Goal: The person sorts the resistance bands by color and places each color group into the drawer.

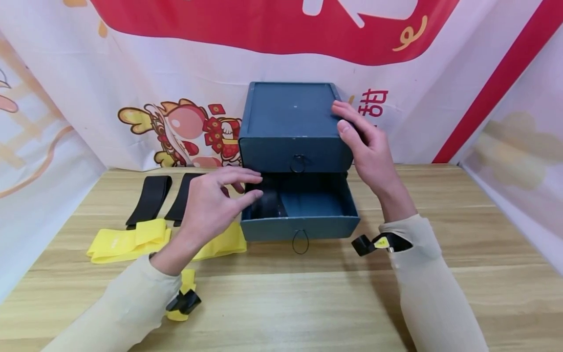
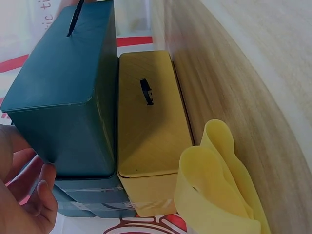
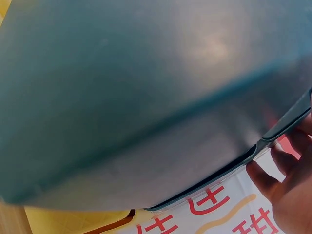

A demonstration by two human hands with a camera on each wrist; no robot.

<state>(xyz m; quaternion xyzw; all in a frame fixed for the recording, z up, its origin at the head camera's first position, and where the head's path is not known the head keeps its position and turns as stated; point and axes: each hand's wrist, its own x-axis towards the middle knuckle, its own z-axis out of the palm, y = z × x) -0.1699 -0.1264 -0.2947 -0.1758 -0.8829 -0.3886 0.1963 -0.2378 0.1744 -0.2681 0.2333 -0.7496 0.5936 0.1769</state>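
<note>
A dark blue drawer box [image 1: 296, 154] stands at the back of the table, its upper front flush. Below it, a blue drawer [image 1: 303, 229] with a cord loop is pulled out. Something black [image 1: 266, 204] lies at that drawer's left side. My left hand [image 1: 215, 200] reaches over the drawer's left wall, thumb and forefinger apart above the black thing; its other fingers are partly hidden. In the left wrist view a yellow drawer [image 2: 148, 122] sits beneath the blue one. My right hand [image 1: 367, 146] rests on the box's upper right edge, fingertips along the rim.
Black bands [image 1: 149, 198] lie folded on the left of the table, next to yellow bands [image 1: 127, 242]. Another yellow piece [image 1: 188, 281] shows beside my left sleeve. A printed white and red cloth [image 1: 198, 68] hangs behind the box.
</note>
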